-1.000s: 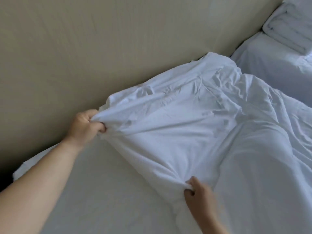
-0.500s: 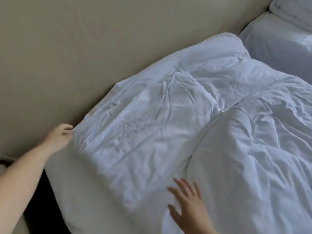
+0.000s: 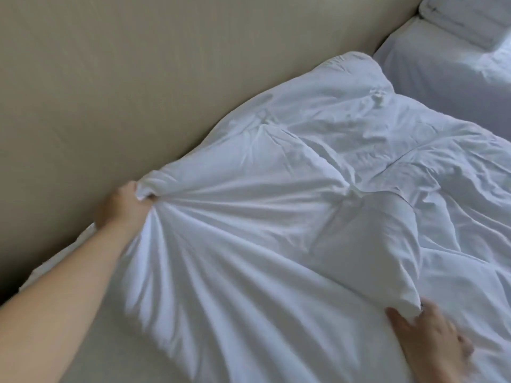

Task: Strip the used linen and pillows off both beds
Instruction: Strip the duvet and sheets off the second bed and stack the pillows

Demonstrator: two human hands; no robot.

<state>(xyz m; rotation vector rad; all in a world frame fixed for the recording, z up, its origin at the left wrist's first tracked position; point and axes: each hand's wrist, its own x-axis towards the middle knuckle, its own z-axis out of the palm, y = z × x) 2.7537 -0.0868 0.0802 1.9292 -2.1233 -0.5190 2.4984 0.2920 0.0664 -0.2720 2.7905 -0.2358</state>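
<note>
Plainly the step in hand is hauling the white duvet (image 3: 276, 217) off the nearer bed. The left hand (image 3: 121, 208) is clenched tight around a bunched corner of it, hard against the beige headboard (image 3: 138, 78), and creases fan out from that fist toward the right hand (image 3: 431, 344). The right hand sits at a folded-over corner of the same duvet, thumb on one side of the tip and fingers on the other. It is blurred, so I cannot tell whether it has closed on the cloth. Under the left forearm lies the bare bed surface (image 3: 91, 344). To do this well, I judge, the right hand should take a full fistful before any pull. Both hands should then draw together away from the headboard, so the bulk slides rather than twists. Beyond the right hand is the second bed (image 3: 431, 78), with folded bedding (image 3: 464, 20) on it.
</note>
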